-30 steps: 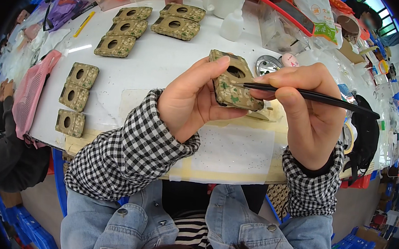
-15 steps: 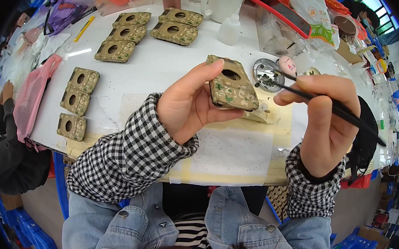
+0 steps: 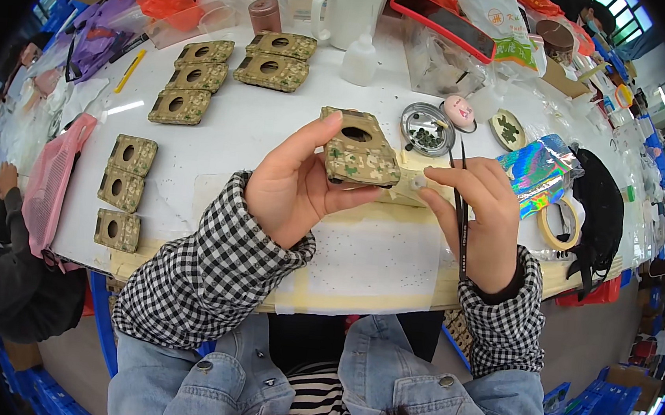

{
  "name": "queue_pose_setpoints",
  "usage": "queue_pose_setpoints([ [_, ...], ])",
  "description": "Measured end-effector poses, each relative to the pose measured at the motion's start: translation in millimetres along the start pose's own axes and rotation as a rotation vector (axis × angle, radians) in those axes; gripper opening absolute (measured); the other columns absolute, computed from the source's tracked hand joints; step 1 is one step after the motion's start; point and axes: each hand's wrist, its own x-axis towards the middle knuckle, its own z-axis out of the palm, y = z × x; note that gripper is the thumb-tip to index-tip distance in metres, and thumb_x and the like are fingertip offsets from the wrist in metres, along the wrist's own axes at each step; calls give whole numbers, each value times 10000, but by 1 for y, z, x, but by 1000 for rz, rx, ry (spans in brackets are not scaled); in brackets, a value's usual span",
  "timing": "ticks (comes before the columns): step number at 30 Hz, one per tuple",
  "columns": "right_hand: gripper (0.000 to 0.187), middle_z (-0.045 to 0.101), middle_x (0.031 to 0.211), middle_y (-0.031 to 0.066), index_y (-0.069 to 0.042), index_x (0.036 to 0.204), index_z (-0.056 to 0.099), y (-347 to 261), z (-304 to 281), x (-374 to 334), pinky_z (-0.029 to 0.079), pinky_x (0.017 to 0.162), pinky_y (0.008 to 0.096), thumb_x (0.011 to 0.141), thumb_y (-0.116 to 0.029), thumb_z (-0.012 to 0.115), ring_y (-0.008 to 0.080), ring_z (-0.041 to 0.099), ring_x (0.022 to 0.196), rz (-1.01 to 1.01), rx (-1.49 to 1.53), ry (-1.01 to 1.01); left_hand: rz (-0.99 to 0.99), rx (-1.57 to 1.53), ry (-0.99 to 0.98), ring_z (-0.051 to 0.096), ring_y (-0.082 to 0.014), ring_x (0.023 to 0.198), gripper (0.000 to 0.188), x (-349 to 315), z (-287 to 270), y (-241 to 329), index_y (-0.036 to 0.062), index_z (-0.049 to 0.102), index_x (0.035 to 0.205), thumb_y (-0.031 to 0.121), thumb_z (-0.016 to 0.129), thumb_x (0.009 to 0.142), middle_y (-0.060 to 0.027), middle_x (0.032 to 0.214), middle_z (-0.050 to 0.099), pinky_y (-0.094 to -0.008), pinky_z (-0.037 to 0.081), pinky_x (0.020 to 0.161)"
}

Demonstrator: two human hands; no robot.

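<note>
My left hand [image 3: 292, 176] holds a camouflage-painted model vehicle hull [image 3: 361, 153] with a round hole in its top. The thumb lies on its upper left edge and the fingers are beneath. In my right hand [image 3: 478, 220] is a pair of black tweezers [image 3: 460, 199], tucked between the fingers with the tips pointing away from me. That hand's thumb and forefinger close on a small whitish piece [image 3: 418, 182] at a cream-coloured block [image 3: 397, 193]. Just beyond them, a round clear dish [image 3: 404, 135] contains small dark green parts.
Similar camouflage hulls [image 3: 194, 77] stand in groups at the left and back. A white dropper bottle [image 3: 359, 61], a mug [image 3: 349, 21] and a red-edged phone [image 3: 443, 26] sit farther back. Right of my hand are a shiny holographic bag [image 3: 537, 174] and a tape roll [image 3: 559, 226].
My right hand has drawn back from the dish and turned the tweezers from sideways to nearly upright. Its thumb and forefinger now meet at the whitish piece. The left hand still holds the hull.
</note>
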Motion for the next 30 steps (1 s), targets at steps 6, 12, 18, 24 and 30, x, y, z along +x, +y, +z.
queue_pose_setpoints([
  [6,174,549,696,90,-33,785,635,2,4,-1,439,614,338,650,-26,743,253,539,702,18,28,18,4,8,-4,581,-328,1064,461,-1,1,0,-32,420,1254,327,334,978,-300,1208,501,-333,563,826],
  [12,161,600,756,102,-27,806,641,-13,-18,14,446,640,313,679,8,734,245,572,730,-33,58,219,-8,13,15,585,-331,1057,466,-2,2,0,-31,423,1253,334,332,977,-294,1202,510,-340,559,829],
  [18,133,620,809,97,-13,898,607,-25,-8,26,434,703,286,780,-12,668,198,563,734,-47,438,270,-31,24,-17,595,-331,1035,477,-2,3,-1,-31,420,1261,340,340,972,-261,1186,535,-343,560,821],
  [24,80,600,830,88,20,945,523,-31,13,26,466,721,239,907,-48,540,128,595,762,233,936,170,-46,37,-22,601,-330,1018,484,-3,5,-2,-31,417,1267,343,345,968,-220,1161,557,-336,565,806],
  [30,76,605,839,89,24,945,512,-28,16,26,485,708,227,923,-49,514,117,606,765,202,861,138,-43,40,-30,604,-332,1008,483,-3,4,-2,-29,413,1272,341,346,968,-209,1161,558,-338,567,800],
])
